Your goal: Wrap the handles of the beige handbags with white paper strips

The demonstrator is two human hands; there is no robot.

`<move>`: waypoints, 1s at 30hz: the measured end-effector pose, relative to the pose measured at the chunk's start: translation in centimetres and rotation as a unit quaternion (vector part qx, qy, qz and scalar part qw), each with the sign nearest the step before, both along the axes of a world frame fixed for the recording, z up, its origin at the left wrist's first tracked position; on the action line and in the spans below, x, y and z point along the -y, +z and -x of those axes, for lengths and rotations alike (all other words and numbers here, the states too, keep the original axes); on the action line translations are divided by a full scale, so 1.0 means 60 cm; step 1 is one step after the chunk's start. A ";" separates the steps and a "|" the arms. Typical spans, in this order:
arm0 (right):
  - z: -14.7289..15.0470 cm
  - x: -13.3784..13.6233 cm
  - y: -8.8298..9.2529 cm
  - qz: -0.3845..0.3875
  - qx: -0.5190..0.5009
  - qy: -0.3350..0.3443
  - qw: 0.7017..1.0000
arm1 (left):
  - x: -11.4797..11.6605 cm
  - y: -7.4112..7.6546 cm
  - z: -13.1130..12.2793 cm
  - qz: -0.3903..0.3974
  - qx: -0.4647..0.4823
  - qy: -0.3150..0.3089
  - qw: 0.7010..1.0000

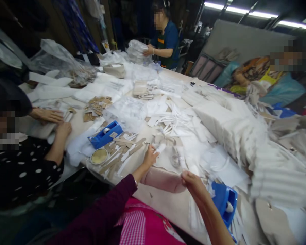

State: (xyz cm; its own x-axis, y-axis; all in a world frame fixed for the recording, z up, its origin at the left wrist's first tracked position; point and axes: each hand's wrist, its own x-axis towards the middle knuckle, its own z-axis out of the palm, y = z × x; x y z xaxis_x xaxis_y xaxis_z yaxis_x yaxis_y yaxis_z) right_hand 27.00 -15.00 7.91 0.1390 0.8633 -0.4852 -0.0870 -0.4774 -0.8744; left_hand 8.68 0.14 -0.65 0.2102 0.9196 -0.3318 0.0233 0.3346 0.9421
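Observation:
My left hand (pixel 150 157), on a maroon-sleeved arm, reaches over the table and pinches a small white strip (pixel 161 148). My right hand (pixel 191 181) is closed on the end of a pale pink folded piece (pixel 163 181) that lies on the table (pixel 168 207) in front of me. Just right of that hand stands a blue tape dispenser (pixel 225 202). Beige and white paper strips (pixel 122 149) lie scattered left of my left hand. A pink checked apron shows at the bottom edge.
A second blue tape dispenser (pixel 105 134) and a round tin (pixel 99 156) sit at left, near a person in a dotted top (pixel 22 170) with hands on the table. Stacks of white fabric (pixel 232 129) fill the right. Another person (pixel 165 41) handles bags at the far end.

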 end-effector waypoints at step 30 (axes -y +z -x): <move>0.052 -0.274 -0.079 0.176 0.274 0.155 0.933 | 0.003 0.001 0.001 -0.146 -0.148 -0.023 0.978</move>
State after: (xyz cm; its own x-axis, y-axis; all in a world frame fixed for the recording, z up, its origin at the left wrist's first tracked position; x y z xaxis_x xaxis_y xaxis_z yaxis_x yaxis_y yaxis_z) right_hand 23.89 1.47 3.19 0.2200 0.7034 -0.6759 0.5165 -0.6717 -0.5310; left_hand 8.59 -0.05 -0.60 0.1878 0.9761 -0.1097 0.3190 0.0450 0.9467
